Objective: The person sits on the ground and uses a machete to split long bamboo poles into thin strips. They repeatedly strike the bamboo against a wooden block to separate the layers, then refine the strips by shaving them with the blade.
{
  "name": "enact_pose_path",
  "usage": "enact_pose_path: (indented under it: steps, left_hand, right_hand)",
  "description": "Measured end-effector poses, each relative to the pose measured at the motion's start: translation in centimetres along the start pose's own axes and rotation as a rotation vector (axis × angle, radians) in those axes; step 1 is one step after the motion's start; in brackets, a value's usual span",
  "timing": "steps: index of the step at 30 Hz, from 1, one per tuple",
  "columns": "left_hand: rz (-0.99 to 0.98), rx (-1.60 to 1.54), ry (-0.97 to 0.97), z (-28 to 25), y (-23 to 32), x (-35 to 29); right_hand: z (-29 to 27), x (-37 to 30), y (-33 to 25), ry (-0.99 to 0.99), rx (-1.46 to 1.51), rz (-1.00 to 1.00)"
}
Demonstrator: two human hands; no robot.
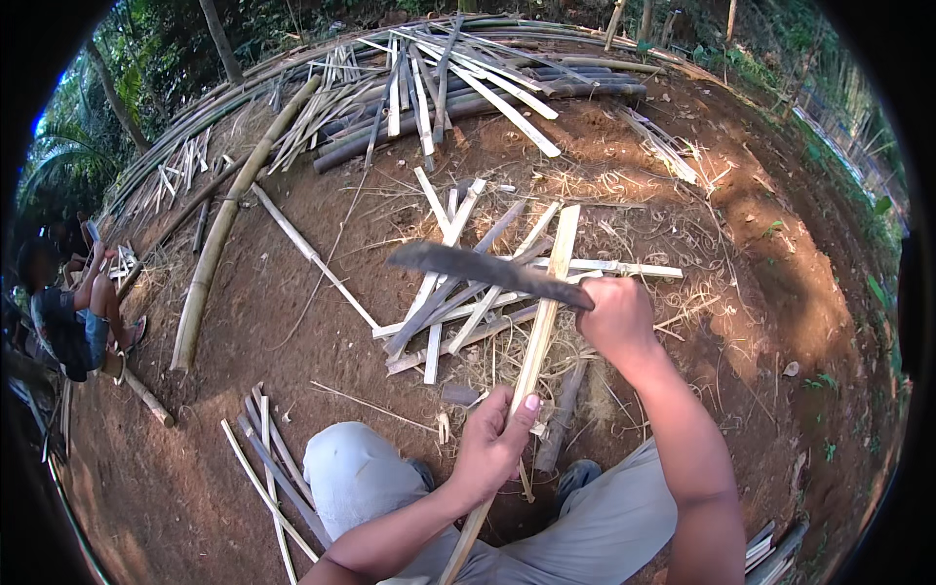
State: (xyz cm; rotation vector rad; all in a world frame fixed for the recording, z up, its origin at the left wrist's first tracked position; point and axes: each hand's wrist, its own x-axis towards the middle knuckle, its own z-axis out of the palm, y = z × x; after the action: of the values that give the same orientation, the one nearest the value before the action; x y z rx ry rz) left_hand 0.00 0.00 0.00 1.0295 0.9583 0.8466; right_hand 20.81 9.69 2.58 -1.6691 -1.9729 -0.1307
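Two forearms (697, 448) extend, left hand (495, 439) clamped round one strip (538, 351), right hand (618, 317) round one machete (478, 268).

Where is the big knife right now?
In the head view, the dark knife is just above the middle, gripped in the right hand and pointing left, crossing in front of the pale strip that the left hand holds.

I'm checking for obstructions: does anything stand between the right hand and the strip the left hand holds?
Only the machete it grips, which crosses over the pale strip just left of the right hand. Nothing else visible intervenes.
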Motion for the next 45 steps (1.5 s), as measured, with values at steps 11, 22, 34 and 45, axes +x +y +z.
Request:
enact_pose_path:
  steps: [11,22,34,45]
  left_hand:
    - [-0.024,0.02,-0.01,1.0,-0.5,-0.4]
    - [-0.052,0.034,0.042,0.6,-0.9,1.1]
    - [-0.037,0.12,0.031,0.1,-1.7,1.3]
    - [0.03,0.089,-0.136,1.7,-1.2,-0.9]
  right_hand:
    - [-0.6,1.1,2.8,-0.049,0.038,0.099]
    - [0.9,0.9,2.2,-0.049,-0.053,-0.054]
    - [1.2,1.8,4.2,-0.126,-0.001,0.028]
    - [1.0,2.5,11.4,0.065,-0.147,0.289]
